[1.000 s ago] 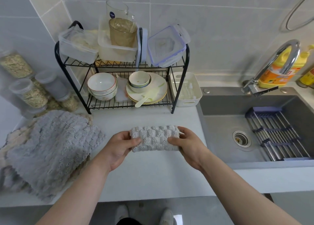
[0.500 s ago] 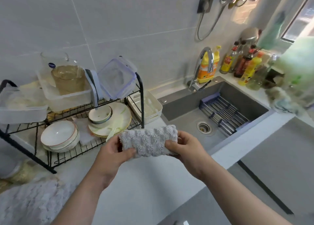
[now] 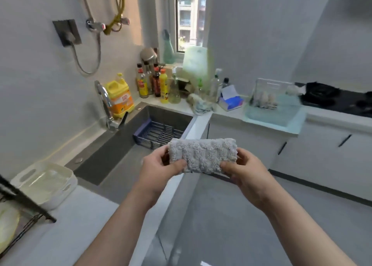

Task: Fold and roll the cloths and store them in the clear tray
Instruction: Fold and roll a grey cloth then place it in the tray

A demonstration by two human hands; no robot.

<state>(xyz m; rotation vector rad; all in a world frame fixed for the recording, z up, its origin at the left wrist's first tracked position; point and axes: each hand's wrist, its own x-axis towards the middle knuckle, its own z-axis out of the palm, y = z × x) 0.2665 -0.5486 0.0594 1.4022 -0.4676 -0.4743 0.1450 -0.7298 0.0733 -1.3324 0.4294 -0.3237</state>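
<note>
Holding a rolled grey cloth (image 3: 202, 155) by its ends, the left hand (image 3: 161, 168) and right hand (image 3: 244, 170) pinch it level. A clear tray (image 3: 274, 104) sits on the far counter (image 3: 326, 118).

Rolled grey cloth (image 3: 202, 155): fluffy, short thick bundle, held level in mid-air, ends pinched between left hand (image 3: 161, 166) and right hand (image 3: 244, 170). Clear tray (image 3: 271, 86) on far table (image 3: 322, 118), well apart; apparently holds pale rolled cloths (image 3: 266, 99), blurred.

Home kitchen: steel sink (image 3: 112, 157) with faucet (image 3: 103, 102), sauce bottles (image 3: 153, 82) on the counter, black gas stove (image 3: 338, 100), white cabinets (image 3: 322, 155).
</note>
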